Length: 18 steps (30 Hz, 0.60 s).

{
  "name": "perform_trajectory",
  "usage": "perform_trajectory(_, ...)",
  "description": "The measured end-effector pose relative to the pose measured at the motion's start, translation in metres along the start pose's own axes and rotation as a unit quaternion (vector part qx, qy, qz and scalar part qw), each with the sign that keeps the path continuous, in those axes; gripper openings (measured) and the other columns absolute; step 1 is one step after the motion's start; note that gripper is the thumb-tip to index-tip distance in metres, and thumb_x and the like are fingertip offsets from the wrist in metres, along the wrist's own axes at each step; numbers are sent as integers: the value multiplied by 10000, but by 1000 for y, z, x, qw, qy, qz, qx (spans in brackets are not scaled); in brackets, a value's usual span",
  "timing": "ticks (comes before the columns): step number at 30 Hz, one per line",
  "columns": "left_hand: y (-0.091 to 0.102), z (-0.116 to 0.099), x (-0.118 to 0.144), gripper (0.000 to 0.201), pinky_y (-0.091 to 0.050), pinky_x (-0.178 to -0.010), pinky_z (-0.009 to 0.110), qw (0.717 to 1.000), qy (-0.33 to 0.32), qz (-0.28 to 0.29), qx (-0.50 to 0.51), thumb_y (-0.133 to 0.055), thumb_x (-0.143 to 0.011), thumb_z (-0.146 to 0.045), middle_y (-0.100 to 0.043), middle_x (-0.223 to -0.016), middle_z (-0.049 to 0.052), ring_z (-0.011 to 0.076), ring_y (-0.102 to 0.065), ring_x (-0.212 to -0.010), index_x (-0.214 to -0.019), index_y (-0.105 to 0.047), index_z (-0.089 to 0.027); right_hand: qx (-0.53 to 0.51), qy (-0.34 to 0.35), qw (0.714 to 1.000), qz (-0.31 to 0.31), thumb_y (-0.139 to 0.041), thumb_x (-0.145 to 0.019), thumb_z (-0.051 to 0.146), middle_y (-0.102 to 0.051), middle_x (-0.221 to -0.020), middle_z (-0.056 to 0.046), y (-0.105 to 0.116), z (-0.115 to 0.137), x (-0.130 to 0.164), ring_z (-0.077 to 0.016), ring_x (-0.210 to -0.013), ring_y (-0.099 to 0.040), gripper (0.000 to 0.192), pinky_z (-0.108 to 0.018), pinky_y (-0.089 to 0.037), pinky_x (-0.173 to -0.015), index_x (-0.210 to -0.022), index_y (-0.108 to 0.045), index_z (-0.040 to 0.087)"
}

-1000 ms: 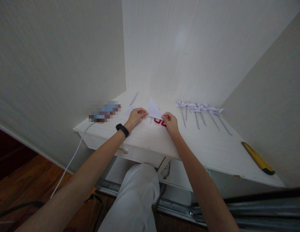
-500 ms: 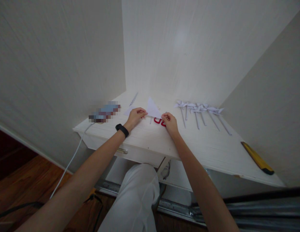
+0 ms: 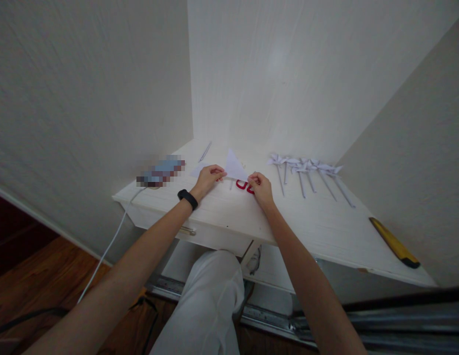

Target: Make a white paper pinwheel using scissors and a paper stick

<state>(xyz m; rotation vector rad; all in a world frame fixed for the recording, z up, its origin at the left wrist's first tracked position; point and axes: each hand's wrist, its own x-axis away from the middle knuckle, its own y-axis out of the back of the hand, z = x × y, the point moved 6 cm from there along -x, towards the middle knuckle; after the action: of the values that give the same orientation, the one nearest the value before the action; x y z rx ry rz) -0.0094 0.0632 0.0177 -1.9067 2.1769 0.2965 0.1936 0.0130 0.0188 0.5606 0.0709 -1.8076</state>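
Observation:
A white sheet of paper folded into a triangle (image 3: 234,166) is held above the desk, its peak pointing away from me. My left hand (image 3: 209,179) pinches its left corner between thumb and fingers, and a black band circles that wrist. At the right corner, my right hand (image 3: 260,186) pinches the paper the same way. Red-handled scissors (image 3: 242,185) lie under the paper, partly covered by it and by my right hand. Another piece of white paper (image 3: 198,170) rests on the desk just behind my left hand.
Several white paper pinwheels (image 3: 306,165) on sticks lie at the desk's (image 3: 222,209) back right. Two thin sticks (image 3: 204,151) lie at the back left, near a blurred-out object (image 3: 160,171) with a white cable (image 3: 116,234). A yellow and black tool (image 3: 394,241) sits at the right edge.
Almost nothing differs. Both hands keep the same pinch on the triangular paper, and the whole view has shifted very slightly.

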Motion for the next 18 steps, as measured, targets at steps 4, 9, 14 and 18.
perform_trajectory(4, 1, 4, -3, 180, -374, -514, 228, 1000, -2, -1, 3, -733, -596, -251, -584, -577, -8, 93, -508, -516, -684, -613, -151, 13, -4, 1000, -3, -529, -691, 298, -546, -612, 19, 1, 1, 1, -107, -544, -498, 139, -215, -384, -495, -734, -581, 177)
perform_trajectory(9, 1, 3, -2, 179, -381, -520, 231, 1000, -7, -1, -3, -734, -602, -261, -584, -575, -8, 94, -508, -518, -682, -616, -152, 10, -13, 1000, -7, -536, -702, 337, -547, -616, 16, 2, 3, 2, -107, -539, -498, 167, -213, -389, -488, -737, -567, 177)
perform_trajectory(14, 1, 0, -1, 170, -380, -520, 229, 1000, -6, -2, -5, -729, -609, -252, -576, -573, -14, 89, -502, -514, -684, -612, -153, 13, -23, 1000, -3, -550, -688, 317, -550, -601, 13, 2, 4, 2, -106, -532, -497, 149, -211, -391, -481, -710, -573, 172)
perform_trajectory(18, 1, 0, 0, 169, -379, -523, 231, 1000, 3, -3, -13, -723, -615, -254, -568, -574, -15, 92, -503, -520, -691, -608, -155, 22, -15, 999, -18, -555, -692, 317, -552, -597, 14, 4, 5, 2, -107, -534, -507, 142, -207, -394, -473, -695, -577, 177)
